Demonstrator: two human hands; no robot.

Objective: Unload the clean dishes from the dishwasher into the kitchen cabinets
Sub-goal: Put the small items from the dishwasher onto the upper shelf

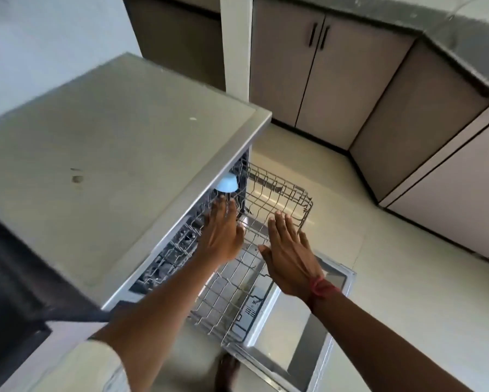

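The dishwasher (118, 154) stands at the left with its door (319, 335) folded down onto the floor side. A wire rack (280, 193) is pulled out over the door and looks bare in its visible part. A light blue bowl (228, 183) sits upside down at the rack's inner end, just under the dishwasher's top edge. My left hand (220, 236) stretches toward it with fingers apart, fingertips a little short of the bowl. Over the middle of the rack hovers my right hand (290, 254), flat and open, holding nothing.
Beige lower cabinets (331, 80) with black handles line the back and right walls under a dark countertop (463, 41). A white pillar (236, 52) stands behind the dishwasher. Pale tiled floor (393, 278) lies to the right of the open door.
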